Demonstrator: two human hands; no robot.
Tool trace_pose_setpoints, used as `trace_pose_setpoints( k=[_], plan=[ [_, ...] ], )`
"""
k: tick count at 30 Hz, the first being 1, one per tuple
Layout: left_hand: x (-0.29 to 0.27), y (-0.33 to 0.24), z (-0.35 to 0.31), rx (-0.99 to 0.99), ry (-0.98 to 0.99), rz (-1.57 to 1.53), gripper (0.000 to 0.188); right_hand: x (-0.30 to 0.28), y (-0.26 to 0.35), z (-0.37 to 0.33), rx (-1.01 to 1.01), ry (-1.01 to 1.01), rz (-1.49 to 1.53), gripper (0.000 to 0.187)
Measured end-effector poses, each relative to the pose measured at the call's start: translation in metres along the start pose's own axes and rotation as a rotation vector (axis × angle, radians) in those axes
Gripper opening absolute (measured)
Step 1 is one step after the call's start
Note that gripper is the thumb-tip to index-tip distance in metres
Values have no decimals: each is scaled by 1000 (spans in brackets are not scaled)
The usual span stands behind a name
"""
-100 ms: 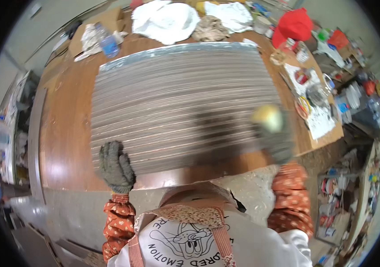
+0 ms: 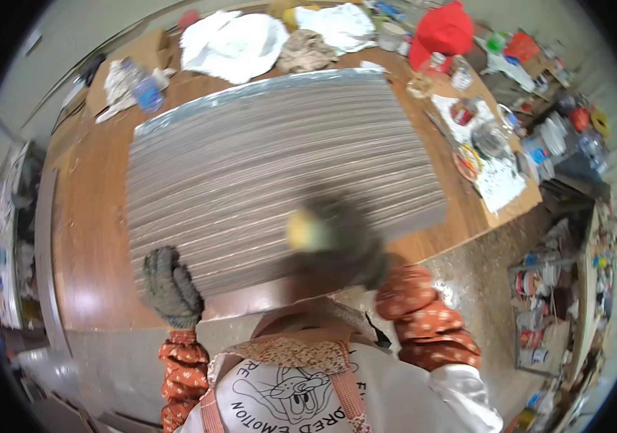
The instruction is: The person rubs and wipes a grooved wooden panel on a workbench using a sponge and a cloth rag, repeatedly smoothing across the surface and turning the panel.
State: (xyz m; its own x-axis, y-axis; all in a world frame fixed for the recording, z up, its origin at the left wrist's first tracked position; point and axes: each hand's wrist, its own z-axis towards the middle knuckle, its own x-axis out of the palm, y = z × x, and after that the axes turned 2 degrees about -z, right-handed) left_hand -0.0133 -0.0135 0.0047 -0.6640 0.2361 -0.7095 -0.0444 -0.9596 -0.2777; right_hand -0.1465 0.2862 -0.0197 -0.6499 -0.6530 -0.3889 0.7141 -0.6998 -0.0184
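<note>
A wide striped sheet (image 2: 272,166), grey-brown with thin parallel ridges and a silvery strip along its far edge, lies on the brown wooden table (image 2: 92,231). On its near left corner rests my left hand (image 2: 170,289), in a dark grey knit glove, fingers stretched out and laid flat. My right hand (image 2: 348,242), gloved alike, is smeared by motion over the near middle of the sheet. It grips a pale yellow rounded object (image 2: 310,231), too blurred to tell its kind. The fingers are closed round it and partly hidden.
White cloths (image 2: 232,47), a brown rag (image 2: 307,52) and a plastic bottle (image 2: 146,92) lie along the far side. A red cap (image 2: 442,32), glass jars and scissors (image 2: 467,162) crowd the right side. Lower right stands a cluttered shelf (image 2: 550,310).
My right hand has swept left across the sheet with the yellow object, from its right edge to near the middle. My left hand stays on the same corner. The whole view has shifted slightly.
</note>
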Motion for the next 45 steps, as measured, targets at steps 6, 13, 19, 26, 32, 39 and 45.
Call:
trace_pose_setpoints(
  k=[6,13,19,26,32,39,45],
  plan=[
    [5,-20,-4,-2,-51,-25,27,-85,-92,15,641,741,335,58],
    [7,-16,-1,32,-61,-3,29,-194,-305,-52,820,412,-267,64],
    [0,-14,-3,92,-67,62,29,-65,-60,93,596,518,353,57],
    [3,-18,-5,20,-50,74,30,11,14,103,39,1058,620,48],
    [2,3,-20,-33,24,113,34,-96,-181,63,654,983,260,58],
    [-6,-4,-15,-76,42,90,35,-93,-229,57,393,663,69,60],
    [5,-10,-12,-50,14,66,34,21,6,122,227,591,1010,45]
  ],
)
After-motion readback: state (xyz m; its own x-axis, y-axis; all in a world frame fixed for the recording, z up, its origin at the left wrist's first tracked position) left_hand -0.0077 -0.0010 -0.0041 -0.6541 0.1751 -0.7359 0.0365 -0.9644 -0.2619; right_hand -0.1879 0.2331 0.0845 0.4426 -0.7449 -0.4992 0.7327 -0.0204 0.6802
